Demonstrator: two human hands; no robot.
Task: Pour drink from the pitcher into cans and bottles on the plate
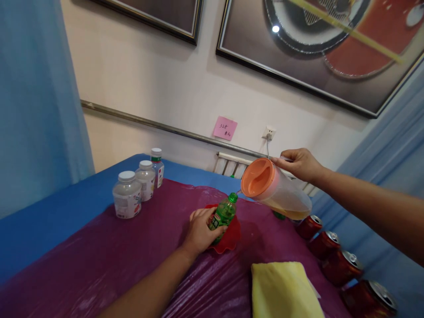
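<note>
My left hand (202,227) is wrapped round a green plastic bottle (224,214), which stands in or over a red scalloped dish (233,236). In my right hand (300,163) is the handle of a clear pitcher (285,194) with an orange lid (259,177). The pitcher lies tilted far over, its spout close to the bottle's mouth. Some yellowish liquid rests along the pitcher's lower side. A thin stream seems to show between spout and bottle, though it is hard to make out.
Three clear jars with white caps, the nearest a wide jar (127,196), stand at the left. Several red cans, among them a can (341,267), line the right side. A folded yellow cloth (285,289) lies in front on the purple plastic sheet (139,260). A wall is behind.
</note>
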